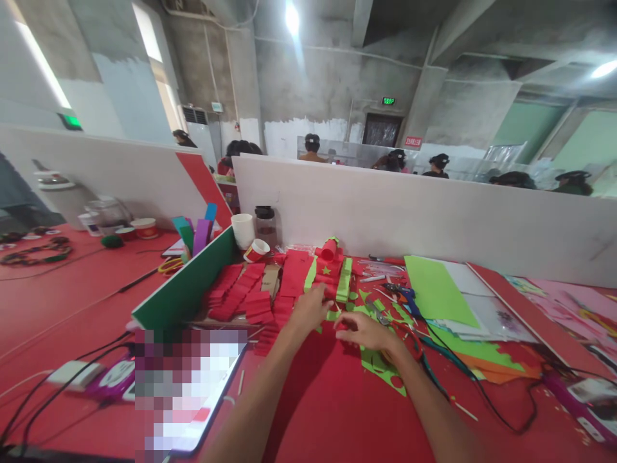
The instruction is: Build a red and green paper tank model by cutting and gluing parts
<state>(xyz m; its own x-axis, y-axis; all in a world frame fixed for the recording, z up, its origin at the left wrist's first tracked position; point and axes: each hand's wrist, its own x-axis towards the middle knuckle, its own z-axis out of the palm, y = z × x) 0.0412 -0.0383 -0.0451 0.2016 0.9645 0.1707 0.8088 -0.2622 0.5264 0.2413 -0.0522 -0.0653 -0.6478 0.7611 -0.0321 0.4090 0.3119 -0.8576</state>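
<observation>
My left hand (311, 307) reaches to the front of a red and light-green paper model (330, 263) with a yellow star and a red roll on top. Its fingers are bent together by the model's lower edge; whatever they pinch is too small to make out. Close on its right, my right hand (361, 329) has its fingers curled toward the thumb, low over the red table (318, 411). I cannot make out what lies between those fingertips. Light-green paper scraps (383, 373) lie under and beside the right hand.
Stacks of red paper strips (236, 292) stand left of the model, by a green divider (193, 276). A phone (207, 386) with a lit screen lies at front left. To the right are a blue glue gun (405, 296), cables and light-green sheets (438, 289). A white partition (409, 212) runs behind.
</observation>
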